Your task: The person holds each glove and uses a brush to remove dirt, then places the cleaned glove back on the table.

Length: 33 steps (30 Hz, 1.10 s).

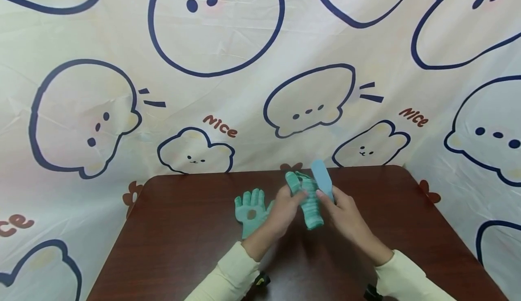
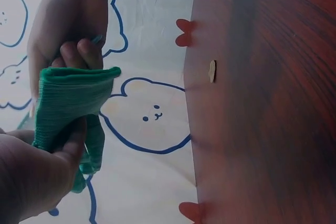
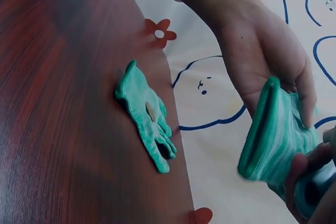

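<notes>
Striped green glove (image 1: 312, 210) raised above the table, between left hand (image 1: 286, 208) and right hand (image 1: 346, 210), cuff toward the body, fingers pointing away. Nearest, just behind both hands, pale yellow sleeves (image 1: 238, 265), with small black devices (image 1: 262, 278) beneath the wrists. Forward from there, hands near each other, glove and tool filling the gap: left hand clamped on the glove's left side, thumb laid across the knit; right hand close against its other side, curled round a light-blue tool (image 1: 321, 176) with a flat, rounded end angled up and away past the right thumb. Cannot tell of any grip by the right fingers on the glove itself. Lower than the left hand and just left of it, flat on the dark red-brown table (image 1: 183, 237), a second green glove (image 1: 246, 210), fingers spread toward the far edge, brown oval spot on the palm. Elsewhere on the wood, below the hands, a small tan piece (image 2: 212, 71) in the left wrist view, too unclear to name. Beyond the hands and the table's far edge, a white cloth (image 1: 252, 97) with navy-outlined cartoon bears (image 1: 215, 34), brown flowers (image 1: 291, 167) and "Nice" lettering (image 1: 220, 126).
</notes>
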### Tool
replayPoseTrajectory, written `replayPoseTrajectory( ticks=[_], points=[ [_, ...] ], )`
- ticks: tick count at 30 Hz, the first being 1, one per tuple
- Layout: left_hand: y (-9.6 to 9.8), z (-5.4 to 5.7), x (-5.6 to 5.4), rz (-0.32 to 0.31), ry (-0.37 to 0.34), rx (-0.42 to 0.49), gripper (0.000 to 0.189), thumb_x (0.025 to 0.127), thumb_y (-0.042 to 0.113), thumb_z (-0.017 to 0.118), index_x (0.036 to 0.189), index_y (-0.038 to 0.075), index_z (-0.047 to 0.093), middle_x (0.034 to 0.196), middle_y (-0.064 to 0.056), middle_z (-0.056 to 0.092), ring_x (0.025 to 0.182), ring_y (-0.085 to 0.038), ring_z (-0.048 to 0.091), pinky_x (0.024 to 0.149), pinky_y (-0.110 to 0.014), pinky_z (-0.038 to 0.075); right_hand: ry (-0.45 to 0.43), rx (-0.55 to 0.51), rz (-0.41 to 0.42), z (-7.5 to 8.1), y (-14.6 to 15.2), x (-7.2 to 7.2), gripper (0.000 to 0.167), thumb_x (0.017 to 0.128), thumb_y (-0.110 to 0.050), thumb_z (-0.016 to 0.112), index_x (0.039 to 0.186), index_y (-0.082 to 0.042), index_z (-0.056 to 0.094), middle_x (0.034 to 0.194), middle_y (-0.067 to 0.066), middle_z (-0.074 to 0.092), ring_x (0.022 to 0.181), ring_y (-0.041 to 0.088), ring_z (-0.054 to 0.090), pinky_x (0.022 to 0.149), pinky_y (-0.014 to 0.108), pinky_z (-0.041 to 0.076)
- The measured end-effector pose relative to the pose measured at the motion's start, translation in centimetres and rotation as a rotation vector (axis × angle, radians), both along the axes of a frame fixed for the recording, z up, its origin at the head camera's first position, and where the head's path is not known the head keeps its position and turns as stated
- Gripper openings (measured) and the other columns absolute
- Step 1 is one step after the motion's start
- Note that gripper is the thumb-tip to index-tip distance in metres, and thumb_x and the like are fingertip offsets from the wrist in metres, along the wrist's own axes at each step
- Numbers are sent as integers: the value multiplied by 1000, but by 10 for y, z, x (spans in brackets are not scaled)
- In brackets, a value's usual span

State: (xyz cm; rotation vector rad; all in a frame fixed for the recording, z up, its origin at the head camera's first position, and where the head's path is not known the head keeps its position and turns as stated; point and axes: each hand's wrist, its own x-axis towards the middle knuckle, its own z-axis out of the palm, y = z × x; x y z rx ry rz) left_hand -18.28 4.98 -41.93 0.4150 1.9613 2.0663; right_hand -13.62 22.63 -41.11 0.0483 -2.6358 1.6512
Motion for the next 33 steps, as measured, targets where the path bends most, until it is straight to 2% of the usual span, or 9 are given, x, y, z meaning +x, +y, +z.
replayPoseTrajectory(
  ticks=[6,9,12,15,18,20,28,30,33],
  points=[
    [4,8,9,-28,107,-107,38,103,38,62,136,20,64,131,6,69,116,-10,62,108,-39,52,56,-131,-27,-3,-5,-3,43,106,-49,49,109,-6,52,64,6,46,51,20,47,48,38,49],
    [4,11,11,-75,87,-28,43,106,41,54,138,15,63,139,1,65,120,-12,59,112,-42,49,47,-272,-39,0,-6,-5,43,107,-47,47,102,-5,47,63,2,44,51,13,44,48,34,47],
    [4,12,11,-109,68,73,47,110,34,39,140,4,61,142,-9,62,123,-18,58,112,-44,47,11,-414,-33,4,-6,-7,41,107,-47,48,99,-6,45,62,-3,41,50,9,41,46,28,43],
    [4,11,11,-91,115,67,41,111,24,36,132,1,64,134,-14,65,120,-20,59,107,-37,49,-33,-495,7,6,-5,-7,39,106,-48,49,101,-9,46,62,-6,40,49,7,41,46,23,41],
    [5,9,12,-49,180,-6,28,110,16,45,125,5,66,127,-10,67,119,-19,60,104,-34,50,-51,-539,60,5,-5,-6,38,107,-47,48,100,-10,46,63,-7,40,49,6,41,45,21,40],
    [5,7,13,-33,192,-39,22,108,17,51,125,9,64,127,-6,67,117,-16,60,101,-31,51,-55,-566,94,4,-5,-6,37,107,-46,48,99,-10,45,64,-7,40,49,6,40,45,21,40],
    [7,3,14,-5,127,-71,33,103,22,62,135,16,54,131,-3,63,118,-17,61,105,-38,52,-65,-600,173,-1,-5,-3,32,110,-40,44,106,-9,49,65,-8,39,50,4,40,46,20,41],
    [7,2,13,6,88,-73,41,102,23,65,139,17,49,133,-4,61,121,-18,61,106,-40,52,-74,-613,175,-1,-5,-3,31,110,-40,44,106,-9,49,65,-8,38,50,4,40,46,20,40],
    [7,-1,9,-10,-19,-14,55,99,23,69,145,14,40,136,-8,60,122,-19,61,104,-39,55,-92,-641,172,0,-4,-3,31,110,-39,47,105,-9,50,64,-9,38,50,3,39,46,19,39]
  ],
)
